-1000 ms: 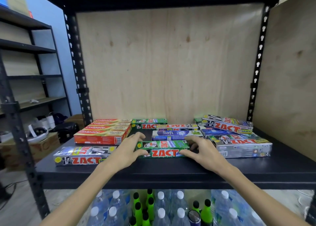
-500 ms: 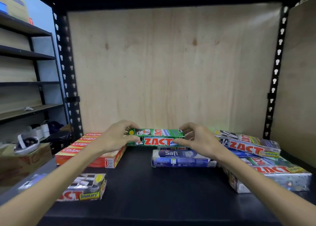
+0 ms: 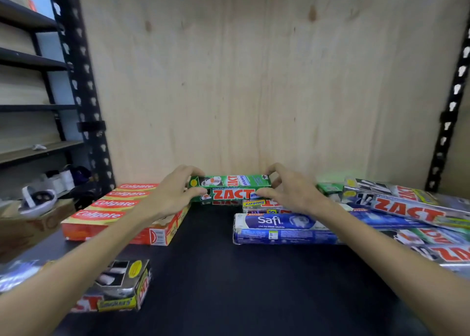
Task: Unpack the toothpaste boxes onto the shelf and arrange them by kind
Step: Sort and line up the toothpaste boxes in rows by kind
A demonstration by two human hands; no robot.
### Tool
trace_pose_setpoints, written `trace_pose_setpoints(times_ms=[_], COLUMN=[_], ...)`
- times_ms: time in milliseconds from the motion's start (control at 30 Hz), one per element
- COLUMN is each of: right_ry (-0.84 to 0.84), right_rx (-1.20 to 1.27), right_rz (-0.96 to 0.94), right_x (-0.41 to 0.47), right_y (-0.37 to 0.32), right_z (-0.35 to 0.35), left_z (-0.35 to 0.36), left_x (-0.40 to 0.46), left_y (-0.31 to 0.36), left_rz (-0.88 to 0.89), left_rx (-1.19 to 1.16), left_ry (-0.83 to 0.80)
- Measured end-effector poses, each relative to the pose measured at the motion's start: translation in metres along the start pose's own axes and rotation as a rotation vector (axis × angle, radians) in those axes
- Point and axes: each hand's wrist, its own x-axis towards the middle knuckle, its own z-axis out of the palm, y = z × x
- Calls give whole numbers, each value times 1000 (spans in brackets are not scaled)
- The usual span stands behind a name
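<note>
Both hands hold one green ZACT box (image 3: 230,188) by its ends at the back of the black shelf (image 3: 229,272). My left hand (image 3: 175,193) grips its left end and my right hand (image 3: 287,190) its right end. The box rests on top of another green ZACT box against the plywood back wall. Red Colgate boxes (image 3: 114,212) lie in a row to the left. A blue Safi box (image 3: 282,227) lies to the right, with a silver ZACT Smokers box (image 3: 256,204) behind it. More silver ZACT boxes (image 3: 407,208) are piled at the right.
One silver ZACT Smokers box (image 3: 114,287) lies at the shelf's front left. Black perforated uprights (image 3: 84,94) frame the bay on both sides. Another shelving unit and a cardboard carton (image 3: 30,223) stand to the left.
Both hands lifted the green ZACT box from the shelf's front edge and carried it to the back, onto another green box. My view has moved closer.
</note>
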Motion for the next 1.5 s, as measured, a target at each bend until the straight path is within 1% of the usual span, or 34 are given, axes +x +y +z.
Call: trace_pose_setpoints(times_ms=[67, 167, 233, 400, 600, 700, 867, 1067, 1200, 1367, 1500], right_ry=[-32, -77, -112, -257, -314, -287, -244, -122, -111, -98, -98], right_rx=[-28, 19, -19, -41, -48, -68, -115, -111, -129, -92, -104], right_rz=[22, 54, 65, 118, 115, 68, 37, -16, -43, -44, -40], right_x=[2, 1, 1, -4, 2, 12, 18, 21, 20, 21, 19], right_y=[3, 9, 11, 10, 11, 8, 8, 11, 9, 8, 8], right_z=[-1, -2, -6, -21, -22, -18, -8, 3, 6, 12, 14], left_z=[1, 1, -1, 1, 3, 4, 8, 6, 3, 0, 0], left_x=[0, 0, -1, -8, -5, -4, -2, -5, -5, -5, -9], left_y=[-2, -2, 0, 1, 0, -3, -4, -1, -1, 1, 2], left_rz=[-1, 1, -2, 16, 17, -9, -14, -3, -20, -42, -32], left_rx=[23, 26, 16, 8, 75, 144, 180, 231, 256, 237, 246], left_ry=[-28, -53, -65, -105, -121, -164, -170, -166, -152, -147, -140])
